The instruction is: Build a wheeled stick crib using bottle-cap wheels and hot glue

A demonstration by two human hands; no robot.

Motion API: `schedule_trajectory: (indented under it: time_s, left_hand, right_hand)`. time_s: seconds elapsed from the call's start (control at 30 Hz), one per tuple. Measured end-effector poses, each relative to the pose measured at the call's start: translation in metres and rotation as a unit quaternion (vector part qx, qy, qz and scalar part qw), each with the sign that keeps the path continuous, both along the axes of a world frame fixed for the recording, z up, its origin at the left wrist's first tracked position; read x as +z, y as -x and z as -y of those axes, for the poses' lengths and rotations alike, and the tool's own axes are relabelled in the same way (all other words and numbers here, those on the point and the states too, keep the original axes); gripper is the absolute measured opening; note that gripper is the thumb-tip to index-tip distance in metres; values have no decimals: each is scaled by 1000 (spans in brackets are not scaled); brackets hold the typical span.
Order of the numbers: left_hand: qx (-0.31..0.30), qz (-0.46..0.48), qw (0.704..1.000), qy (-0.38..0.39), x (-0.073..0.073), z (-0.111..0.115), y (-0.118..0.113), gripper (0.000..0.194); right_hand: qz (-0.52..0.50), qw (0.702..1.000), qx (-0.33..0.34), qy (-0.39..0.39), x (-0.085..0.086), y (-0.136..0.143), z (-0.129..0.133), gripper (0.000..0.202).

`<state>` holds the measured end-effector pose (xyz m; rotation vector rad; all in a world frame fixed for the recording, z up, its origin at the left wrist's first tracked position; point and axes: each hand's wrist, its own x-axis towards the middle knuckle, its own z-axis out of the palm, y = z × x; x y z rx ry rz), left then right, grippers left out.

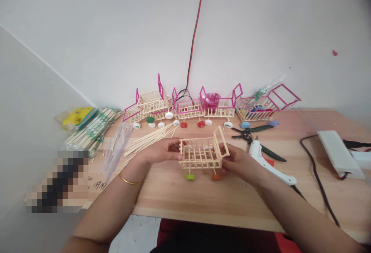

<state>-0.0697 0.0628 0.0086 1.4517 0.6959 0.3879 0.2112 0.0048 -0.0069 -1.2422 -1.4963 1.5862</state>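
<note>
Between my hands is a small cart (201, 158) built of bare wooden sticks, with a slanted handle frame at its right end. A green bottle cap (190, 176) and an orange bottle cap (216, 177) serve as its front wheels. My left hand (166, 150) grips the cart's left end, thumb on the near corner. At the right end, below the handle, my right hand (234, 160) holds it with the fingers partly hidden behind the sticks. Loose thin sticks (150, 139) lie just beyond my left hand.
Several stick carts with magenta edges (189, 110) line the wall. Right of my hands are a white glue gun (261, 160), pruning shears (269, 150) and a white power strip (340, 154) with cords. Bagged sticks (92, 129) and a yellow packet (78, 117) lie left.
</note>
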Motion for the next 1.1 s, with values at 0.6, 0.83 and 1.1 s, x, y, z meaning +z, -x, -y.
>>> schedule_trajectory:
  time_s: [0.6,0.83,1.1]
  left_hand:
    - [-5,-8,1000,-3,3,1,-1,60]
    - [-5,-4,1000,-3,2,1,-1,60]
    - [-2,-5,1000,3,3,1,-1,61]
  right_hand:
    - [24,1000,-7,-10,3,1,1,35]
    - [18,1000,-10,-9,0,0,1,34]
    - [19,1000,-4,-18,-2,-2,0,28]
